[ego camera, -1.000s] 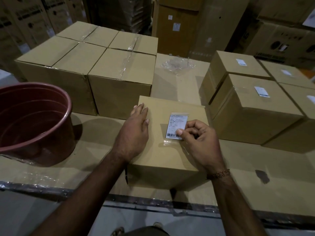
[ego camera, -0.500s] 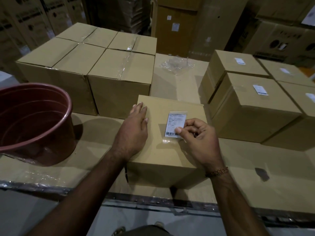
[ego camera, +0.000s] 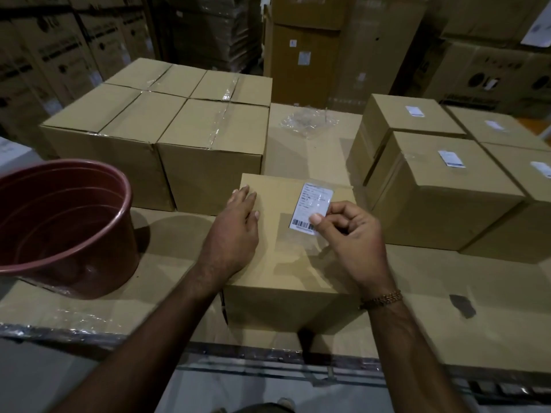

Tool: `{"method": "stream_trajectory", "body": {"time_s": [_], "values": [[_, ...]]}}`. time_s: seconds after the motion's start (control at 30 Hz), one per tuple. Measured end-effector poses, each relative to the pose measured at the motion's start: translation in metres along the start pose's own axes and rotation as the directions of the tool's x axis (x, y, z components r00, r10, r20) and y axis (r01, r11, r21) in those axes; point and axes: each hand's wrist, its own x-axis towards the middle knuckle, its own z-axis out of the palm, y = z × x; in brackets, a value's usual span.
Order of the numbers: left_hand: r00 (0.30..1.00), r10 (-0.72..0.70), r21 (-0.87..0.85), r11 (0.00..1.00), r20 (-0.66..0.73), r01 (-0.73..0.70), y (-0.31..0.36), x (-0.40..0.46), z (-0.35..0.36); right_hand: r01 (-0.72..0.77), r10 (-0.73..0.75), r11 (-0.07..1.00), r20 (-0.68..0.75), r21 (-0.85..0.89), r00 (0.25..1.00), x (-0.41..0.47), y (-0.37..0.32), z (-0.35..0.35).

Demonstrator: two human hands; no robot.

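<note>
two hands work one cardboard box (ego camera: pixel 286 263): the left hand (ego camera: pixel 235 234) rests flat, fingers straight, on its top, the right hand (ego camera: pixel 351 236) pinches the barcode label (ego camera: pixel 310 208).

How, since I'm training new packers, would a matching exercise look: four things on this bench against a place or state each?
Things:
1 left hand
2 right hand
3 bucket
4 clear plastic wrap

Places or states:
A crumpled on the table behind the box
B pinches the label at its lower edge
C dark red, stands at the left
D lies flat on the box top

Pairs: 1-D, 2-B, 3-C, 4-A.
</note>
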Motion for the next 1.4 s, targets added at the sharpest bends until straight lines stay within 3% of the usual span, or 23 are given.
{"method": "stream_trajectory", "body": {"time_s": [0.17, 0.33, 0.6, 0.8, 1.0, 1.23, 1.4], "values": [[1.000, 0.019, -0.078, 0.997, -0.024, -0.021, -0.002, 0.001, -0.014, 0.017, -0.015, 0.999, 0.047, -0.047, 0.999, 0.002, -0.018, 0.009], [0.990, 0.004, -0.155, 0.988, -0.142, -0.026, -0.010, -0.006, -0.043, 0.044, -0.040, 0.995, 0.051, -0.087, 0.998, -0.001, -0.030, 0.026], [0.967, 0.070, -0.099, 0.990, -0.245, -0.097, -0.039, -0.044, -0.110, 0.066, -0.060, 0.990, 0.052, -0.125, 0.997, -0.020, -0.038, 0.087], [0.908, 0.249, 0.084, 0.969, -0.339, -0.234, -0.074, -0.069, -0.156, 0.086, -0.075, 0.988, 0.090, -0.128, 0.993, -0.036, -0.039, 0.145], [0.862, 0.283, 0.229, 0.953, -0.421, -0.201, -0.092, -0.083, -0.200, 0.130, -0.113, 0.989, 0.197, -0.076, 0.974, -0.035, -0.045, 0.198], [0.798, 0.181, 0.274, 0.961, -0.574, -0.021, -0.123, -0.095, -0.246, 0.196, -0.136, 0.971, 0.355, -0.139, 0.925, -0.019, -0.055, 0.265], [0.756, 0.156, 0.264, 0.964, -0.636, 0.023, -0.160, -0.090, -0.279, 0.150, -0.024, 0.955, 0.438, -0.256, 0.899, 0.002, -0.049, 0.332]]}}
